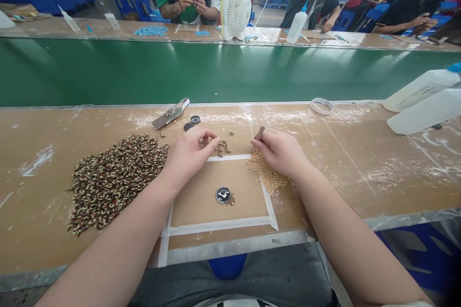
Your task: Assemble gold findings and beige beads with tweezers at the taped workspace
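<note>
My left hand (192,153) is over a few small gold-and-dark pieces (224,147), thumb and forefinger drawn together; whatever they pinch is too small to make out. Between the thumb and fingers of my right hand (283,151) is a small flat brown strip (260,133), held upright. That hand is just above a pile of tan beads (270,177). In front of me, within a white-taped rectangle (219,224), lies a round black lid (223,195) with a white mark. A large heap of dark, cream and red pieces (115,182) spreads left of my left hand.
Behind the left hand lie a camouflage-patterned strip (171,113) and small black round caps (195,119). A tape roll (322,106) and two white bottles (425,110) stand to the right. Past the green belt (216,72), co-workers sit near a white fan (236,5).
</note>
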The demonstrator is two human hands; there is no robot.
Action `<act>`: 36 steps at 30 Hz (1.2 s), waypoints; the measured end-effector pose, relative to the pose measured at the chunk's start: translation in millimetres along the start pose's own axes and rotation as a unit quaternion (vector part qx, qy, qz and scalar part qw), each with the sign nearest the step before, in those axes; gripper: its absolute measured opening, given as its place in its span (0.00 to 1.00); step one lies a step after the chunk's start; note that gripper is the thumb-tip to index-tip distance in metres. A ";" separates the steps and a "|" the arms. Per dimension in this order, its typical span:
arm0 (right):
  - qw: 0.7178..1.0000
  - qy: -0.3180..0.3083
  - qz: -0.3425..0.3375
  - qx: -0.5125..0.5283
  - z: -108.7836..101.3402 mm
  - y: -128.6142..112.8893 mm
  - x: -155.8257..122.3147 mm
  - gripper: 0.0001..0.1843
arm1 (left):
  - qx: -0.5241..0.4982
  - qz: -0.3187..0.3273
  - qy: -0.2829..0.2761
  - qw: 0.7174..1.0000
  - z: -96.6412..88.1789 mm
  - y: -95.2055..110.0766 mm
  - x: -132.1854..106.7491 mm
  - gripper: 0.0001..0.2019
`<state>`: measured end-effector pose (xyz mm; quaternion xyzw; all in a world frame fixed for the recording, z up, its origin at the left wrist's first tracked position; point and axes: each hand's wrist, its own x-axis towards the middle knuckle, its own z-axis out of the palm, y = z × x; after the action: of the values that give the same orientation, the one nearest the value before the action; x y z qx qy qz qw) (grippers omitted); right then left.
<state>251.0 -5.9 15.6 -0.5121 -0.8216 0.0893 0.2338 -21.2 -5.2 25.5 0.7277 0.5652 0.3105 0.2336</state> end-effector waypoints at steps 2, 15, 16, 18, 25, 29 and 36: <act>0.999 0.026 -0.010 0.031 1.1 -1.2 -0.4 0.12 | -0.055 -0.030 -0.043 0.997 2.9 3.1 -1.4 0.14; 0.937 0.122 -0.165 0.283 11.8 -21.1 -4.4 0.06 | -0.304 -0.140 -0.246 0.910 24.0 6.9 -8.6 0.22; 0.936 0.124 -0.166 0.286 13.0 -21.1 -4.1 0.06 | -0.310 -0.144 -0.248 0.906 24.6 6.4 -8.6 0.21; 0.935 0.130 -0.166 0.285 14.3 -21.0 -3.7 0.06 | -0.333 -0.155 -0.249 0.896 25.2 5.3 -8.3 0.20; 0.951 0.147 -0.081 0.260 9.7 -23.3 -5.6 0.05 | -0.460 -0.201 -0.206 0.840 24.3 -1.6 -4.8 0.16; 0.941 0.159 0.019 0.298 11.4 -21.8 -7.1 0.07 | -0.508 -0.218 -0.205 0.808 23.3 -1.3 -3.9 0.15; 0.907 0.156 0.038 0.389 14.1 -21.8 -5.3 0.07 | -0.535 -0.228 -0.211 0.785 21.8 2.0 -3.6 0.14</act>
<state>228.7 -19.3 10.2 -0.4190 -0.6546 0.3293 0.5362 -4.8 -8.9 11.1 0.3831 0.3943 0.3393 0.7633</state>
